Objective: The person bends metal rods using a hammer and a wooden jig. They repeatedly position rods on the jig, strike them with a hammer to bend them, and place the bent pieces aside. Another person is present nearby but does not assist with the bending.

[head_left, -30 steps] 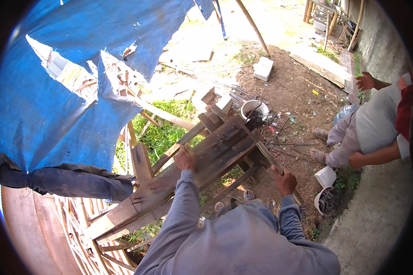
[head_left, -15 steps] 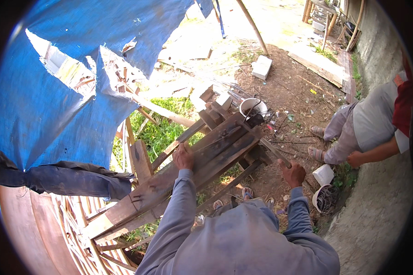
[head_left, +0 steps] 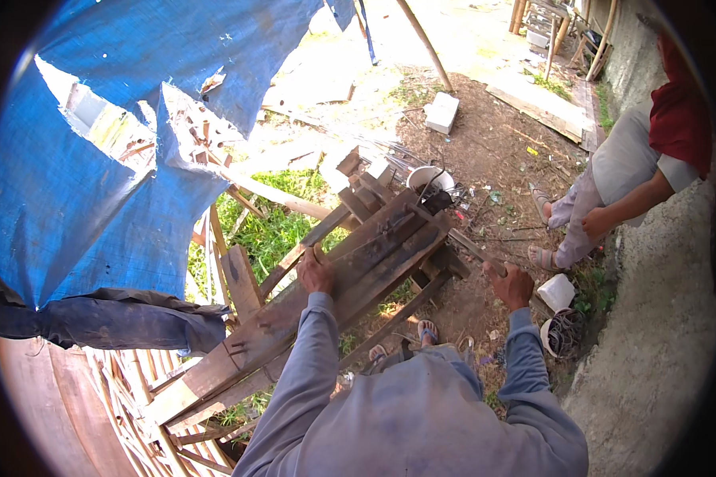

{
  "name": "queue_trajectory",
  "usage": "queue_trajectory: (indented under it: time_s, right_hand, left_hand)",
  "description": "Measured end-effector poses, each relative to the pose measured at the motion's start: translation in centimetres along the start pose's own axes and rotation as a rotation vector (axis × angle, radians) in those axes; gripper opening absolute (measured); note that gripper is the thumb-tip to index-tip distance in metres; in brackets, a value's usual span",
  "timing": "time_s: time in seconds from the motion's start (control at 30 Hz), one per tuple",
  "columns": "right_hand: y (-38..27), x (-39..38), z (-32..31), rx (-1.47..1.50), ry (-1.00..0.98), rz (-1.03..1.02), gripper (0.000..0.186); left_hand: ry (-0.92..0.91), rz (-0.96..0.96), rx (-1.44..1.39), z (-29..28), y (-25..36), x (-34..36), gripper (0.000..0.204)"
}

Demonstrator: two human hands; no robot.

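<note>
My left hand (head_left: pixel 316 272) rests on a dark wooden workbench (head_left: pixel 262 322) made of long beams. Its fingers are closed, and what they grip is too small to make out. In my right hand (head_left: pixel 514 286) is a long bar (head_left: pixel 476 249), held to the right of the bench. From my fist the bar slants up and left to the bench's far end, where a dark block-like piece (head_left: pixel 432 201) sits. Bent metal pins (head_left: pixel 235 348) stick out of the bench's near left part.
A torn blue tarp (head_left: pixel 127 207) hangs at left. White buckets (head_left: pixel 429 180) with scrap and white blocks (head_left: pixel 441 113) lie on the dirt. At right, another person in a red top (head_left: pixel 680 119) sits or leans by a grey wall (head_left: pixel 644 318). Bamboo poles (head_left: pixel 135 397) stand at lower left.
The view has shifted slightly. My right hand, still on the bar, has moved a little away from me. The other person's body and feet have shifted.
</note>
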State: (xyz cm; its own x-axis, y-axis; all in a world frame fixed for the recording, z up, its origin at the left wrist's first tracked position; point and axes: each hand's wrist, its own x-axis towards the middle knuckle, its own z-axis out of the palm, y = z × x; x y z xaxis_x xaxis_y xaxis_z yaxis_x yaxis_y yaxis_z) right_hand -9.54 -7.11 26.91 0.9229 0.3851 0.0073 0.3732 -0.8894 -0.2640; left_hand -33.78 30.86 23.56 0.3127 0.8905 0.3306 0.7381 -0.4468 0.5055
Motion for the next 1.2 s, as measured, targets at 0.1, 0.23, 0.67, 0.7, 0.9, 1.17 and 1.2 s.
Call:
queue_trajectory:
  time_s: [0.1, 0.23, 0.67, 0.7, 0.9, 1.17, 1.2]
  right_hand:
    - [-0.4, 0.0, -0.4, -0.002, -0.049, 0.019, 0.072]
    - [-0.8, -0.5, -0.6, -0.015, -0.022, 0.023, 0.071]
    - [1.3, 3.2, -1.7, -0.071, -0.01, -0.125, 0.067]
    - [1.3, 3.5, -1.7, -0.088, -0.008, -0.13, 0.067]
    - [0.7, 1.7, -0.7, -0.071, -0.032, -0.055, 0.067]
    - [-1.8, -2.7, 0.1, -0.044, -0.03, 0.123, 0.065]
    - [-2.1, -2.9, -0.2, -0.04, -0.029, 0.132, 0.065]
  left_hand:
    - [0.002, -0.003, -0.007, 0.1, -0.2, -0.1, 0.034]
    - [-0.006, -0.021, -0.011, 0.3, -0.4, 0.0, 0.035]
    - [0.001, 0.022, 0.018, 0.4, -0.1, 0.4, 0.037]
    - [0.007, 0.028, 0.012, 0.5, -0.2, 0.3, 0.038]
    - [-0.014, 0.015, -0.016, 0.5, -0.4, 0.2, 0.038]
    - [-0.042, -0.04, -0.068, -0.4, 1.1, 0.5, 0.041]
    - [-0.037, -0.039, -0.059, -0.4, 0.9, 0.5, 0.041]
